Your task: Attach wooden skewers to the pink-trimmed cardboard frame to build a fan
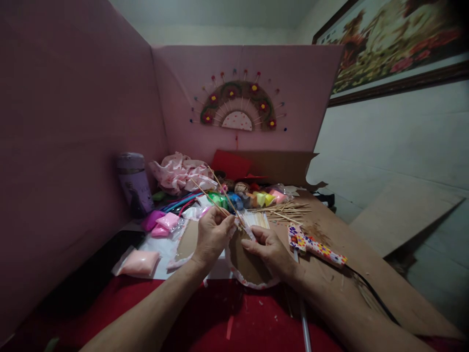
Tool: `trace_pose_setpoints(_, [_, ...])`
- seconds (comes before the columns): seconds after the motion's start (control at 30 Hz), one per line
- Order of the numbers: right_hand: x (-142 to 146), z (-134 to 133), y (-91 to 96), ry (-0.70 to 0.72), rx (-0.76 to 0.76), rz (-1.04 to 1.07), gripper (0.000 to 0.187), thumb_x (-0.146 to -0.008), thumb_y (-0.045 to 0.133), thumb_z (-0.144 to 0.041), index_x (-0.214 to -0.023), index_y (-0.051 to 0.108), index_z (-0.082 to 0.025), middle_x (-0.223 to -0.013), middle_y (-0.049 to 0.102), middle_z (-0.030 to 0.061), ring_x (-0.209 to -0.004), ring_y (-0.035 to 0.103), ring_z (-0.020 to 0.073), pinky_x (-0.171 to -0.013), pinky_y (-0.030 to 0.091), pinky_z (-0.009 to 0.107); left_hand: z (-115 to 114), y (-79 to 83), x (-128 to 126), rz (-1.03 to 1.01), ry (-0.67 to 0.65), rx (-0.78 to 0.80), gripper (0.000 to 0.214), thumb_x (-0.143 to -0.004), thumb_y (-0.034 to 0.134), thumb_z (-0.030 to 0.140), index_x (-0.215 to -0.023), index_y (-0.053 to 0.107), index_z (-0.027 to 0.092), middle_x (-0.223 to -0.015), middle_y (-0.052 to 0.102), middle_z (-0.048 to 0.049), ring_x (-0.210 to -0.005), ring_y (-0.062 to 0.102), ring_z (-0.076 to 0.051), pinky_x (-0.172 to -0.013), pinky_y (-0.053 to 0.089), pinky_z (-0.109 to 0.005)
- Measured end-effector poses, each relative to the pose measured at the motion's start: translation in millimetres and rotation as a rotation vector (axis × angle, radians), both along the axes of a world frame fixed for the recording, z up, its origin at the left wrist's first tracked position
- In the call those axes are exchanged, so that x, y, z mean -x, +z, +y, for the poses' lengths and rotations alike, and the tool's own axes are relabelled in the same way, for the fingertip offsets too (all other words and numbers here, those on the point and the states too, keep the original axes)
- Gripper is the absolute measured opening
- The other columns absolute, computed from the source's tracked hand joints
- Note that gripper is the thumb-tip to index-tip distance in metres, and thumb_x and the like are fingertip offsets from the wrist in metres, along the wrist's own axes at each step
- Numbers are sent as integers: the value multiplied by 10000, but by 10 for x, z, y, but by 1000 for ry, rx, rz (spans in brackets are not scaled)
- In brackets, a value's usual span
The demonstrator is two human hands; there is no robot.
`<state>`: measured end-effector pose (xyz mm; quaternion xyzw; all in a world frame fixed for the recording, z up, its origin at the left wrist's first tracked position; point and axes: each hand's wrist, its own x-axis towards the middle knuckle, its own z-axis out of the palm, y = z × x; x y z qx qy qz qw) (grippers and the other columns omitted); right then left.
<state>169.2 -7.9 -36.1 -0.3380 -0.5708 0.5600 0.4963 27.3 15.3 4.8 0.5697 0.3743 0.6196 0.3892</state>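
Observation:
My left hand (213,233) is closed in a pinch on thin wooden sticks (212,198) that slant up and to the left. My right hand (269,252) is closed on the top edge of a brown cardboard semicircle (249,266) edged with pink-white trim. Both hands meet at the top of the cardboard, where several sticks are fanned out over it. The cardboard lies on a red cloth (220,318) in front of me.
A glue gun with floral wrap (315,247) lies to the right, loose sticks (286,210) behind it. Coloured clay packets (242,198), pink packets (163,222), a purple bottle (134,183) and crumpled cloth (179,173) sit behind. A finished fan decoration (238,105) hangs on the pink board.

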Motion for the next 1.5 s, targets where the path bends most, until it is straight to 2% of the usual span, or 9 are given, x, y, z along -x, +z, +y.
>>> trace_pose_setpoints(0.67, [6, -33, 33, 11, 21, 1, 258, -690, 674, -342, -849, 607, -149, -728, 610, 1, -630, 539, 126, -588, 411, 247, -20, 48, -11, -84, -42, 69, 171, -615, 644, 176, -556, 483, 162, -465, 467, 60, -410, 410, -57, -422, 334, -180])
trace_pose_setpoints(1.03, [21, -44, 40, 8, 39, 6, 254, -679, 677, -346, -813, 587, -151, -708, 606, 1, -619, 539, 127, -575, 408, 246, 77, -60, 49, -15, -47, 5, 161, -655, 644, 229, -593, 517, 151, -498, 488, 48, -455, 430, -72, -450, 334, -191])
trace_pose_setpoints(1.5, [14, -51, 56, 18, 44, 29, 264, -668, 692, -343, -831, 611, -152, -714, 616, 2, -615, 534, 119, -575, 404, 239, 70, -53, 61, -15, -55, 11, 170, -648, 640, 218, -572, 501, 157, -491, 478, 55, -448, 424, -70, -446, 322, -191])
